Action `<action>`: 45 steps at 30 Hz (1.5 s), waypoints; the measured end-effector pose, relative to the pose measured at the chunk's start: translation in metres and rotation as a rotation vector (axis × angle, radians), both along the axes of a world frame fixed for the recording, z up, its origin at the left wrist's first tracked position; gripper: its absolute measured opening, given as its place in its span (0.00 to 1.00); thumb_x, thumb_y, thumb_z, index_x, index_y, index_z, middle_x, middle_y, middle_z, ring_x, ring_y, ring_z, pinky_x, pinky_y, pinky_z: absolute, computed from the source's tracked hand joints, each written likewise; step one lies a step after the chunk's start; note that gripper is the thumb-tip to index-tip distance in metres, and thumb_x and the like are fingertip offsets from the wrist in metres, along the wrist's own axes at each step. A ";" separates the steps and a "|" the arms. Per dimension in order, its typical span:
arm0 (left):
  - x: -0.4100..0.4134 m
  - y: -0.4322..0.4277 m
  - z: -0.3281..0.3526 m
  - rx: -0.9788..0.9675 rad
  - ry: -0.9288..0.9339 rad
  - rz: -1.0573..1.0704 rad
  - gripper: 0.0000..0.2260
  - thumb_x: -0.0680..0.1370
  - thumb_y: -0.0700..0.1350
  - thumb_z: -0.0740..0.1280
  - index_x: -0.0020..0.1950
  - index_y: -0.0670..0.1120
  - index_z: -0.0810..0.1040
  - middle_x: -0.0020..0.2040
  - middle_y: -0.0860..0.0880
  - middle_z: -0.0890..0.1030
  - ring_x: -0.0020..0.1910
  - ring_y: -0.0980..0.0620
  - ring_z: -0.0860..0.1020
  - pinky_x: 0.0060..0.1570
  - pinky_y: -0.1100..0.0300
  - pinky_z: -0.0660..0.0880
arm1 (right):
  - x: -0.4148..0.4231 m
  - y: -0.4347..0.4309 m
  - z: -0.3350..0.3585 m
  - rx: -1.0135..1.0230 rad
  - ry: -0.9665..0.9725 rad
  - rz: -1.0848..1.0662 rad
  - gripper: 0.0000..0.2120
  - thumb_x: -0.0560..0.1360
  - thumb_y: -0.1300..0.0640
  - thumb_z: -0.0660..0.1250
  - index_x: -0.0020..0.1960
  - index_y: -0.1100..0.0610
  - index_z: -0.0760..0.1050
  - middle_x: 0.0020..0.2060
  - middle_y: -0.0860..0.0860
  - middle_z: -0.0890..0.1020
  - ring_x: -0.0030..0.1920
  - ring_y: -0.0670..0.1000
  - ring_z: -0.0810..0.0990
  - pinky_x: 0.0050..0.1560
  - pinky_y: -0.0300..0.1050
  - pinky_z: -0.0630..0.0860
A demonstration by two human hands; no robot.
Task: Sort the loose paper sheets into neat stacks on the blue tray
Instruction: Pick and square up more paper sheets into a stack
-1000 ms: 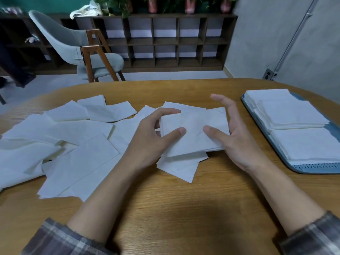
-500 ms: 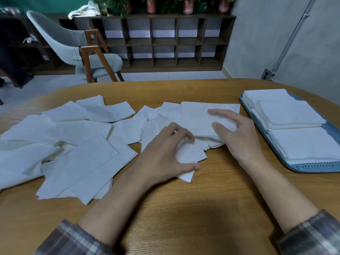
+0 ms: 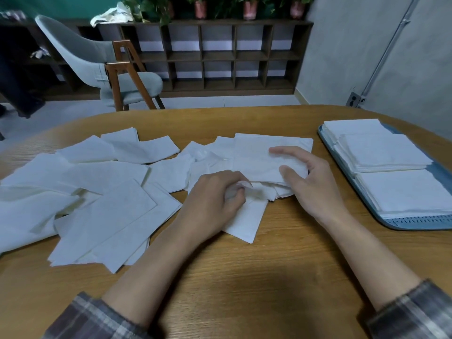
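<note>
Loose white paper sheets [image 3: 97, 182] lie scattered over the left and middle of the wooden table. At the centre, my right hand [image 3: 310, 182] grips a small stack of sheets [image 3: 259, 157] by its right edge, thumb on top. My left hand [image 3: 215, 199] has its fingers curled round the crumpled corner of a sheet [image 3: 247, 216] lying under that stack. A blue tray [image 3: 415, 222] at the right holds three neat white stacks [image 3: 403, 192].
The table's near edge area in front of my forearms is bare wood. Beyond the table stand a grey chair [image 3: 102, 67] with wooden legs and a low dark shelf unit [image 3: 220, 55] with potted plants on top.
My left hand left the stack, dropped toward me and curled onto a lower sheet. My right hand slid the stack a little right and closed on its edge.
</note>
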State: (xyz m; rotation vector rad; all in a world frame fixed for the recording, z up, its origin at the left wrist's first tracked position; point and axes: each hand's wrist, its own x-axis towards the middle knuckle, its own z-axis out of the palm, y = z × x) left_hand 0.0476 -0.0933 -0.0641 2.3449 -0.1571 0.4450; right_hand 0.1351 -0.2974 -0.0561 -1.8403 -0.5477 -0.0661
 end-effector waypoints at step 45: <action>0.000 0.012 0.019 -0.521 0.062 0.122 0.17 0.76 0.46 0.79 0.63 0.57 0.81 0.48 0.53 0.86 0.52 0.58 0.84 0.49 0.59 0.81 | -0.011 0.004 0.011 0.043 0.245 0.290 0.36 0.78 0.55 0.76 0.75 0.27 0.64 0.70 0.45 0.76 0.68 0.50 0.78 0.71 0.58 0.76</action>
